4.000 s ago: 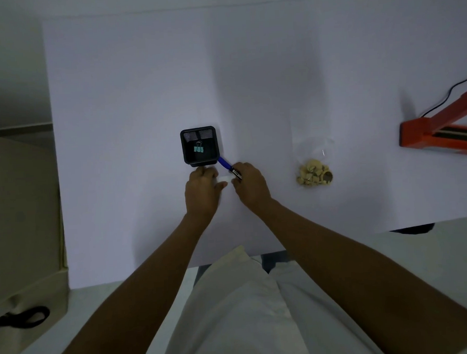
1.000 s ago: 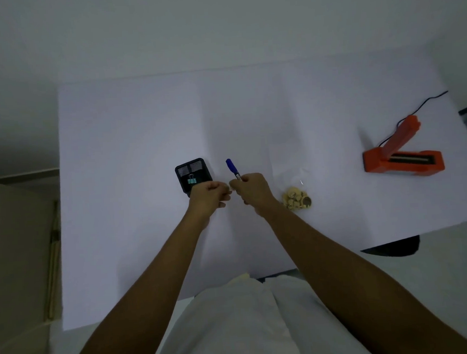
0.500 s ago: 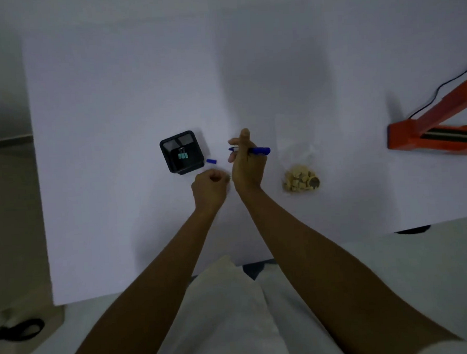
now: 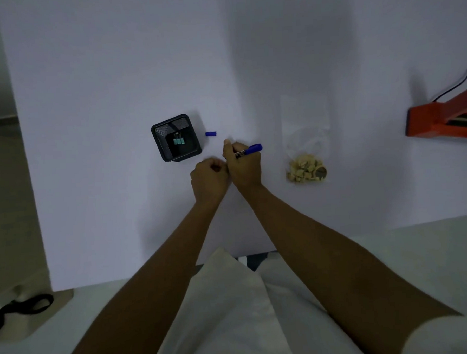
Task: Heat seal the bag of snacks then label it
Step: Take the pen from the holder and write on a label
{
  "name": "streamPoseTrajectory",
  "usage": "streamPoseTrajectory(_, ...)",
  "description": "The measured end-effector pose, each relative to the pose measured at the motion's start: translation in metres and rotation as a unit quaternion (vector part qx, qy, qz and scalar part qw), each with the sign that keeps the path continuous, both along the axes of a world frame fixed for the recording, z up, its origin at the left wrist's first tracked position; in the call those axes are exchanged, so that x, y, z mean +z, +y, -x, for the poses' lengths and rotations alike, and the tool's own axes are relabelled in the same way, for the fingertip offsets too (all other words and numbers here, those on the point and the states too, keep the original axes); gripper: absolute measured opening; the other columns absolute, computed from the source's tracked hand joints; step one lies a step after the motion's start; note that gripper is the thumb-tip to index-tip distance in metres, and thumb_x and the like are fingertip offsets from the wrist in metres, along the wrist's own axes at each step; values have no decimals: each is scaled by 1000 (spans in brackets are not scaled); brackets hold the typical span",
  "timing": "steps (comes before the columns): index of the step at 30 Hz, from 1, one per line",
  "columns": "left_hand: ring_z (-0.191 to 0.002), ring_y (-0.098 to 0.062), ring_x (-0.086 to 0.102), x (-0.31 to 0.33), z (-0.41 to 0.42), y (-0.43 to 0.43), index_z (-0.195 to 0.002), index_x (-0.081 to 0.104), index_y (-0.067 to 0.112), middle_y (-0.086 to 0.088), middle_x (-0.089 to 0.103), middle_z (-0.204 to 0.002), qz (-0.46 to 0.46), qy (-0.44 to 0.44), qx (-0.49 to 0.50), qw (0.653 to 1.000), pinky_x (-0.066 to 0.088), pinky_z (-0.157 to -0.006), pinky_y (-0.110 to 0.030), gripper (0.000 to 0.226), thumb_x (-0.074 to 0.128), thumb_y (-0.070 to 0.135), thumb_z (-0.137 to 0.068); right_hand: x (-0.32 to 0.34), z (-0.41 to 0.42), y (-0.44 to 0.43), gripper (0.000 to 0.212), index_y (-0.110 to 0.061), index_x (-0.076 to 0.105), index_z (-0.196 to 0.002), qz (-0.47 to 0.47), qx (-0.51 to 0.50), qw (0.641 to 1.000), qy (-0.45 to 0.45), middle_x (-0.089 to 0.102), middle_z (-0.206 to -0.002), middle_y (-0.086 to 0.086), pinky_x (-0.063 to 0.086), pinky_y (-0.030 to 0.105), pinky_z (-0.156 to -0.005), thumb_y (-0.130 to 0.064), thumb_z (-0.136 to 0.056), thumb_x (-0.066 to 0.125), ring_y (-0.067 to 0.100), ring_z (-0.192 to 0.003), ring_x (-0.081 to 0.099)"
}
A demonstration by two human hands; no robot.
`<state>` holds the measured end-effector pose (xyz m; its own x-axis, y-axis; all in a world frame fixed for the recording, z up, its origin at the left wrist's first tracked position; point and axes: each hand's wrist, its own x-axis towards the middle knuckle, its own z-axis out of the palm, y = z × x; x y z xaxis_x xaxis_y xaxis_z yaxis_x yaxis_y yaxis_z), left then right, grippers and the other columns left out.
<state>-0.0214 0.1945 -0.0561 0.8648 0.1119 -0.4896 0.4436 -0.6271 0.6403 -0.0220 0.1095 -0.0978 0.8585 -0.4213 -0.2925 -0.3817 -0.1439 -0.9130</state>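
A clear plastic bag of pale snacks (image 4: 305,151) lies flat on the white table (image 4: 113,75), its snacks bunched at the near end. My right hand (image 4: 244,165) grips a blue marker (image 4: 250,150) just left of the bag, the marker's blue end pointing right. The marker's blue cap (image 4: 210,134) lies on the table beside the black holder. My left hand (image 4: 209,179) is curled in a fist touching the right hand; what its fingers hold is hidden. The orange heat sealer (image 4: 440,118) stands at the right edge with its arm raised.
A black mesh holder (image 4: 161,145) with a teal binder clip (image 4: 179,140) inside stands left of my hands. A black cable (image 4: 457,84) runs from the sealer. Black scissors (image 4: 15,310) lie on a low surface at the lower left.
The marker was uncapped and the cap now lies on the table. My right hand has turned the marker so it points right and curled its fingers round it.
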Motion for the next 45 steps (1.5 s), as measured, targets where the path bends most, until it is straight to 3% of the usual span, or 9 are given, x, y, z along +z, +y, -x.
streamPoseTrajectory(6, -70, -11, 62, -1, 0, 1, -85, 74, 9, -6, 73, -82, 4, -2, 8, 1000, 43, -66, -16, 14, 60, 11, -88, -3, 1, -1, 48, 3, 48, -54, 4, 16, 1000, 6, 48, -46, 18, 42, 43, -42, -19, -95, 57, 35, -43, 48)
streamPoseTrajectory(11, -70, -8, 60, -4, 1, 4, -86, 73, 7, -6, 73, -84, -1, -1, 22, 1000, 37, -61, -4, 13, 61, 10, -88, -2, 1, 1, 47, 4, 46, -54, 0, 11, 1000, 4, 47, -47, 19, 41, 42, -43, -18, -95, 56, 37, -44, 46)
streamPoseTrajectory(18, -68, -7, 60, -6, 1, 6, -87, 73, 8, -6, 73, -84, 3, -3, 31, 1000, 39, -61, -5, 13, 60, 10, -89, -1, 1, 3, 47, -16, 42, -50, 38, 22, 999, -1, 43, -43, 10, 43, 43, -43, -18, -94, 56, 34, -41, 45)
streamPoseTrajectory(22, -69, -7, 59, -6, 1, 7, -88, 73, 8, -6, 73, -85, 3, 0, 30, 1000, 38, -60, -4, 13, 60, 10, -89, -1, 0, 3, 49, -23, 38, -49, 59, 28, 998, 0, 40, -43, 0, 42, 40, -44, -17, -94, 56, 22, -40, 41)
streamPoseTrajectory(37, -70, -9, 63, -7, 2, 8, -87, 73, 6, -5, 73, -84, 7, -9, 26, 1000, 39, -60, -4, 12, 63, 13, -88, -2, 6, 1, 49, -18, 37, -51, 116, 27, 993, 22, 39, -45, -3, 34, 23, -48, -16, -95, 57, 10, -42, 35)
streamPoseTrajectory(45, -72, -13, 66, -8, 2, 8, -87, 74, 6, -5, 74, -84, 6, -9, 23, 1000, 49, -68, -16, 12, 64, 14, -88, -1, 5, 3, 47, -16, 41, -52, 137, 14, 990, 20, 43, -45, 2, 41, 36, -47, -19, -97, 54, 15, -41, 41)
